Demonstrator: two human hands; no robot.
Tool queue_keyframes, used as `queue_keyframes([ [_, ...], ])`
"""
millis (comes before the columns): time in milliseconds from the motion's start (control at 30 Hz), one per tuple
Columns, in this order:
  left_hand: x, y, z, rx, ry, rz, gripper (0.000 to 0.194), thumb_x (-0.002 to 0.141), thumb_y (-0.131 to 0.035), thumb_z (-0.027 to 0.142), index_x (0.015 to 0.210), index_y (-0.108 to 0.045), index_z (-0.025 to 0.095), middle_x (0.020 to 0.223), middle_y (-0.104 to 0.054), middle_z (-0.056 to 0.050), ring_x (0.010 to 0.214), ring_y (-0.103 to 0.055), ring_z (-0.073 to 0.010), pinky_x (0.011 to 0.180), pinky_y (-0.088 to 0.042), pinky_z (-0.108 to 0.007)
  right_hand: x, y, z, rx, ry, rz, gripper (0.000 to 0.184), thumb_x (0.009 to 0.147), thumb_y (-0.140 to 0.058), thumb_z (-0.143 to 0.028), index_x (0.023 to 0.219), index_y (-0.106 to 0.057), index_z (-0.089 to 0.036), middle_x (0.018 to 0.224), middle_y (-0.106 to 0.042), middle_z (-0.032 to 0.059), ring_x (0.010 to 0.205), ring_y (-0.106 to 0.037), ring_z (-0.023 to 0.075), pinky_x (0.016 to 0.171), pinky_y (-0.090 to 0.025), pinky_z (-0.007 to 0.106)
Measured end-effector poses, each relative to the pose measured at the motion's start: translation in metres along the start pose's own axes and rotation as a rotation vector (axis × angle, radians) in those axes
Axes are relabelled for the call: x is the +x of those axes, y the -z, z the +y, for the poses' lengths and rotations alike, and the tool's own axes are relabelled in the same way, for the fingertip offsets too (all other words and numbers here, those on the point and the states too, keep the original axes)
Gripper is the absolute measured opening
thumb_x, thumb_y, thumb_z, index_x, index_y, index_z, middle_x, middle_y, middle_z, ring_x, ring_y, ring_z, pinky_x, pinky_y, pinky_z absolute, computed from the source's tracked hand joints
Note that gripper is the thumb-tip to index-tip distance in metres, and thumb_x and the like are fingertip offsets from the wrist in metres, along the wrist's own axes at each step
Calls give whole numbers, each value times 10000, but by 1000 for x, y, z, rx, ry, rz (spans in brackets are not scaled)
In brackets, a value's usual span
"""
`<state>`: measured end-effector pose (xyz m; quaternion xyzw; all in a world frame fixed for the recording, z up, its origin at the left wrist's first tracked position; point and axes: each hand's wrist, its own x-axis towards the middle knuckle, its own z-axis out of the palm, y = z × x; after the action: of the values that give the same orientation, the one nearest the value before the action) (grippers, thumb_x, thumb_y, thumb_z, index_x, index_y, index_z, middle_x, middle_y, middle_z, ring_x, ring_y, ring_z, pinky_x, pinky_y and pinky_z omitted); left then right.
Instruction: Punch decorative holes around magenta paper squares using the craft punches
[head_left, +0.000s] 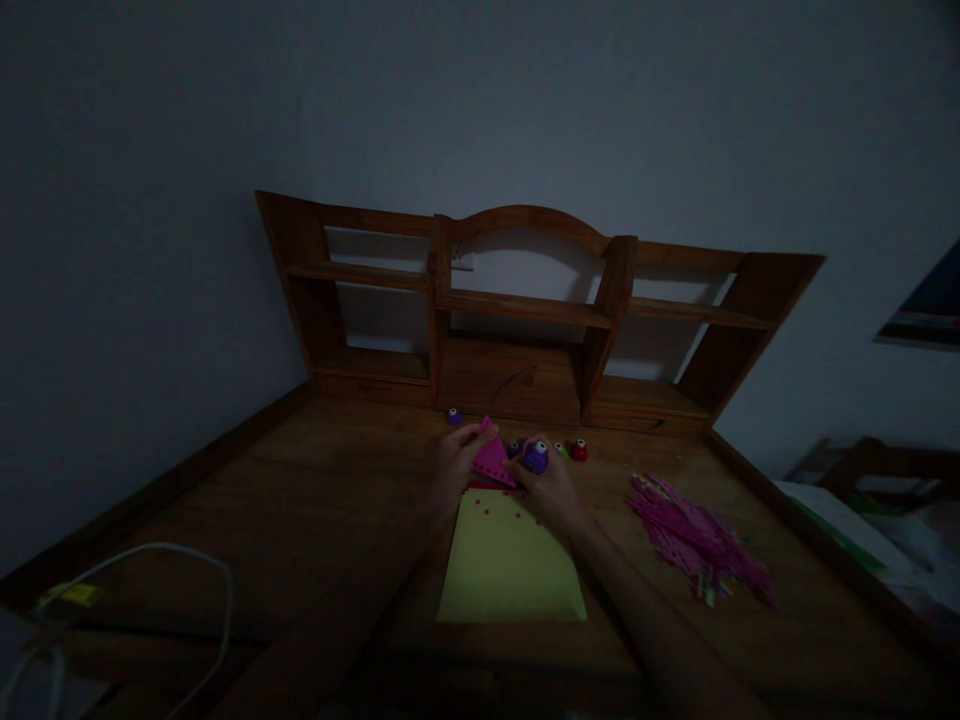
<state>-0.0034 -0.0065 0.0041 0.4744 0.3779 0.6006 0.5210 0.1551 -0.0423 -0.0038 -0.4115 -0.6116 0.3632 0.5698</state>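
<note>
My left hand (454, 462) pinches a pink piece of paper (490, 459) with a row of small holes along its edge. In my right hand (553, 485) is a purple craft punch (535, 457) with a round white-ringed top, close against the paper's right side. Whether the paper sits in its slot is hard to tell. Below both hands lies a yellow sheet (513, 565), with a few small pink dots near its top edge. Just behind the hands stand a red punch (579, 450), a partly hidden green punch (560, 450) and another purple punch (454, 416).
A heap of pink paper strips (697, 535) lies on the wooden desk (330, 500) to the right. A wooden shelf unit (525, 305) rises along the back. At the lower left, a white cable (225, 590) loops near a yellow item (75, 594).
</note>
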Motion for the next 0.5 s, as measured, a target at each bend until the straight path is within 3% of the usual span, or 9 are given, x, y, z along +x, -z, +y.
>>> queue_keyframes([
  [167,1,1,-1,13,-33,26,322,694,-748,449,812,-701,152,710,-646,-8,599,-555,-120,537,-388,-209,0,-1,2,29,-15,3,298,705,-729,-274,868,-481,-242,754,-552,-35,685,-523,166,622,-406,268],
  [400,0,-1,-1,-40,73,-176,409,600,-839,310,942,-687,145,867,-707,-70,685,-648,-172,625,-502,-271,1,3,1,20,-19,24,238,723,-681,-247,846,-478,-234,772,-556,-25,684,-522,166,620,-409,271],
  [500,-1,-1,-1,7,120,-198,418,573,-853,287,927,-690,135,856,-713,-83,675,-658,-189,616,-520,-294,1,3,1,19,-6,28,232,724,-675,-258,850,-481,-233,777,-559,-22,688,-521,167,622,-414,272],
])
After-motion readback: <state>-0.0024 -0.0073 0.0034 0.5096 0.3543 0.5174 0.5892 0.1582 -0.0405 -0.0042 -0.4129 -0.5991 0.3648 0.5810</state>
